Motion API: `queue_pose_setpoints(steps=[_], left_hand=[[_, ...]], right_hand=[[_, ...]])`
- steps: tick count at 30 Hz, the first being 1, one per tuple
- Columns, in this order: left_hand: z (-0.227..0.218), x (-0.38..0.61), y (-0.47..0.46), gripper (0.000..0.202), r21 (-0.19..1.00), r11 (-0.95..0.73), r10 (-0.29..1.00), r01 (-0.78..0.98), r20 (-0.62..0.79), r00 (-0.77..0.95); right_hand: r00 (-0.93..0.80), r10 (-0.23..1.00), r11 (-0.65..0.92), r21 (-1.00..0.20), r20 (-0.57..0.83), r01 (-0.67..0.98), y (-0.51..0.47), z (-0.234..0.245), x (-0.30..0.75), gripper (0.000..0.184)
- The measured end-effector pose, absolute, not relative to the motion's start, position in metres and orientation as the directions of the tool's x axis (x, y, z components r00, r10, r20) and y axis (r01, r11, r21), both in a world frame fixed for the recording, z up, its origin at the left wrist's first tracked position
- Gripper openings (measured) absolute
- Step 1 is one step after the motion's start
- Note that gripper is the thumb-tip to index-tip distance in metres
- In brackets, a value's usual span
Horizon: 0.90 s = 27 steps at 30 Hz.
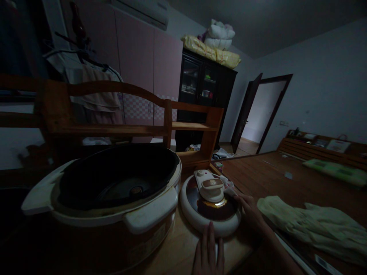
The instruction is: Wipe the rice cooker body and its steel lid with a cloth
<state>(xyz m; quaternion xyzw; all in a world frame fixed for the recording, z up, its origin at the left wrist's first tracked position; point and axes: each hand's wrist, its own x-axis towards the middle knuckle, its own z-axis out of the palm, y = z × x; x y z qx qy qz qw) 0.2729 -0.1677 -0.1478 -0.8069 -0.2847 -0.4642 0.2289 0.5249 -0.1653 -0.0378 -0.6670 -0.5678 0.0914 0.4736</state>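
A round lid (pixel 212 202) with a cream rim, a dark brown glossy top and a cream handle with a knob lies on the wooden surface (pixel 177 248). My left hand (pixel 208 250) is at its front rim, fingers stretched out and the fingertips touching it. At the lid's right side, my right hand (pixel 249 208) presses a crumpled white cloth or tissue (pixel 231 189) against the lid's edge; its fingers are partly hidden. To the left stands a large cream pot (pixel 151 208), uncovered, with wide side handles and a dark inside.
A wooden shelf rack (pixel 169 126) rises behind the pot and lid. On the right, a pale green cloth (pixel 309 217) lies on a low brown surface (pixel 258 172). Pink wardrobes (pixel 137 57), a dark cabinet (pixel 197 80) and an open door (pixel 246 110) stand farther back. The room is dim.
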Motion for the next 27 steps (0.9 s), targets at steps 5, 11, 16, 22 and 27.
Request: queue_pose_setpoints(steps=[5, 11, 16, 22, 27], left_hand=[[-0.148, 0.272, -0.169, 0.039, -0.123, -0.735, 0.25, 0.666, 0.865, 0.435], [-0.15, 0.271, -0.169, 0.042, -0.125, -0.738, 0.264, 0.663, 0.851, 0.455], [-0.15, 0.272, -0.17, 0.04, -0.125, -0.736, 0.269, 0.665, 0.848, 0.457], [-0.147, 0.269, -0.17, 0.041, -0.136, -0.736, 0.275, 0.663, 0.835, 0.477], [-0.144, 0.267, -0.17, 0.04, -0.153, -0.742, 0.27, 0.653, 0.823, 0.5]], right_hand=[[0.405, 0.835, 0.034, -0.77, 0.372, 0.637, -0.177, -0.033, 0.519, 0.048], [0.416, 0.844, 0.021, -0.796, 0.339, 0.605, -0.182, -0.035, 0.522, 0.05], [0.429, 0.836, 0.034, -0.813, 0.342, 0.582, -0.185, -0.042, 0.526, 0.052], [0.469, 0.799, 0.034, -0.808, 0.376, 0.589, -0.193, -0.048, 0.526, 0.049], [0.512, 0.715, 0.046, -0.764, 0.475, 0.644, -0.195, -0.055, 0.533, 0.045]])
